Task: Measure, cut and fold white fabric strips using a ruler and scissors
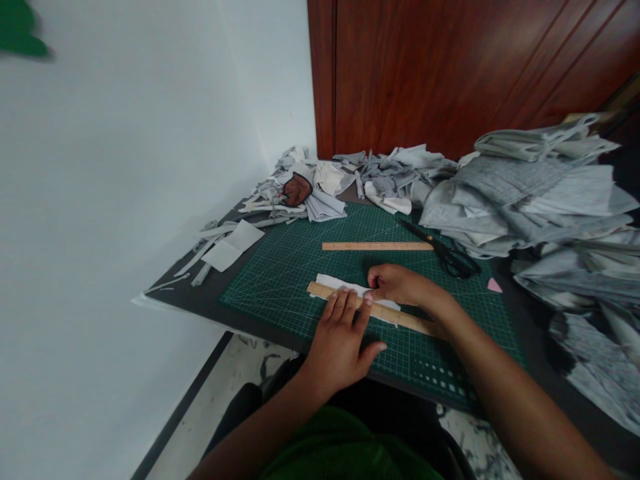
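A strip of white cloth (330, 281) lies on the green cutting mat (285, 267), with a wooden ruler (413, 321) laid along it. My left hand (337, 343) presses flat on the ruler, fingers stretched out and thumb apart. Just beyond the ruler, my right hand (397, 283) rests on the cloth with its fingers curled in a pinch. Whatever is between those fingertips, if anything, is hidden. Further back on the mat lie a second wooden ruler (375, 246) and black scissors (450, 257). A small pink piece (494, 286), like tailor's chalk, sits right of the scissors.
Large stacks of grey cloth (520, 193) cover the table's right side. Cloth scraps (395, 175) line the back, with a dark brown mesh piece (297, 189) among them. Strips and a folded pale sheet (234, 245) lie at left. A white wall (150, 133) borders the left side.
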Action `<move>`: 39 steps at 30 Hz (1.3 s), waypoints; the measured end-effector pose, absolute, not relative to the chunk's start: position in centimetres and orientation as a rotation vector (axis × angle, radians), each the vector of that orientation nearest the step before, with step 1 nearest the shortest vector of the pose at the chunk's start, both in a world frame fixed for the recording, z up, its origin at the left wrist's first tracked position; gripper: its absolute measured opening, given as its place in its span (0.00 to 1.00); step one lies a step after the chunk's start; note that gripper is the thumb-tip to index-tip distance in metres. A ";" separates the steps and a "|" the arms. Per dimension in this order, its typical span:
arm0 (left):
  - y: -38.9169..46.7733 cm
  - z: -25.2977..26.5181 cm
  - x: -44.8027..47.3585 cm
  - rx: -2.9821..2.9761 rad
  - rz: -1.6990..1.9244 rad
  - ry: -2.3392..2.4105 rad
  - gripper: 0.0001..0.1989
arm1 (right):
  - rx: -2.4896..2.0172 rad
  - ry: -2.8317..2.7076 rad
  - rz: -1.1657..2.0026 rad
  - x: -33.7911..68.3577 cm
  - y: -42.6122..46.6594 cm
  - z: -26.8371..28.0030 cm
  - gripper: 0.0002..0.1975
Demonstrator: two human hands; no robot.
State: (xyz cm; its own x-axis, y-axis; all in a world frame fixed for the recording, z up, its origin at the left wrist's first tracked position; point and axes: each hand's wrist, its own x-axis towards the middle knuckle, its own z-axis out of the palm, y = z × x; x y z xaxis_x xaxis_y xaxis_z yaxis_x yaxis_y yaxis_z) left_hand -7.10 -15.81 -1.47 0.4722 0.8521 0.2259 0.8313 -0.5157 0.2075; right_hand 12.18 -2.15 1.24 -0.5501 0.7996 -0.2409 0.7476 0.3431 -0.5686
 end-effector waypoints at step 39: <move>-15.7 -1.6 -7.1 2.607 0.549 1.508 0.41 | -1.352 -2.524 1.025 12.3 -1.7 1.3 0.09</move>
State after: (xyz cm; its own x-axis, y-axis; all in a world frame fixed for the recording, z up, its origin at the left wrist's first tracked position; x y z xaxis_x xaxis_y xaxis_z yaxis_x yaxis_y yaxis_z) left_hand -7.13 -15.71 -1.58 0.4513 0.8519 0.2656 0.8232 -0.5123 0.2445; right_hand 12.31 -1.69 1.28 -0.6008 0.7697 -0.2159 0.7023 0.3792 -0.6025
